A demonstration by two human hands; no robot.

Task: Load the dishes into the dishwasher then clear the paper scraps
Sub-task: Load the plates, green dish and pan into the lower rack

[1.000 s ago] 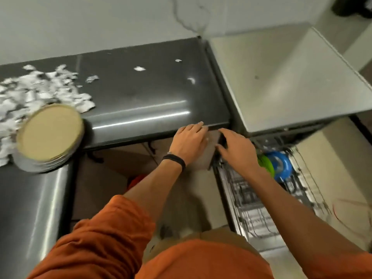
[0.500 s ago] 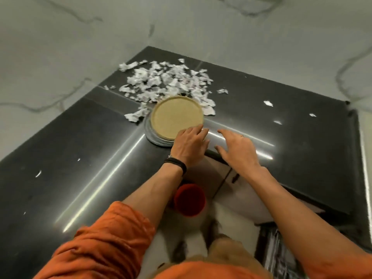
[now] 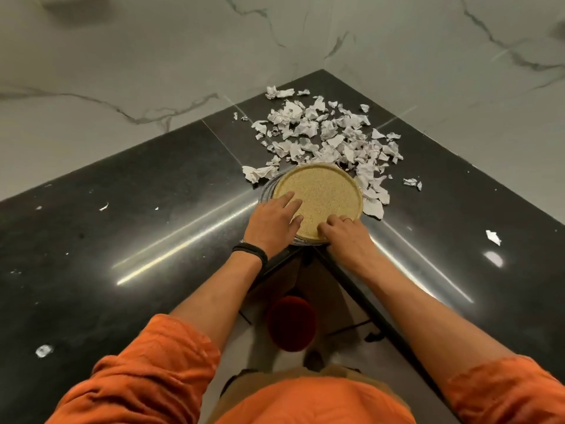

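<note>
Fingers (image 3: pixel 289 199) flat, left hand (image 3: pixel 270 224) presses the plate (image 3: pixel 324 188); right hand (image 3: pixel 347 237) seemingly pinches its rim.

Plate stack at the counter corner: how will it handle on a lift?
Probably rigid and fairly heavy: the plate stack shows several rims under its tan top. The plates may slide on each other if tilted. The glossy counter likely lets the stack slide easily, and it sits right at the inner edge.
</note>
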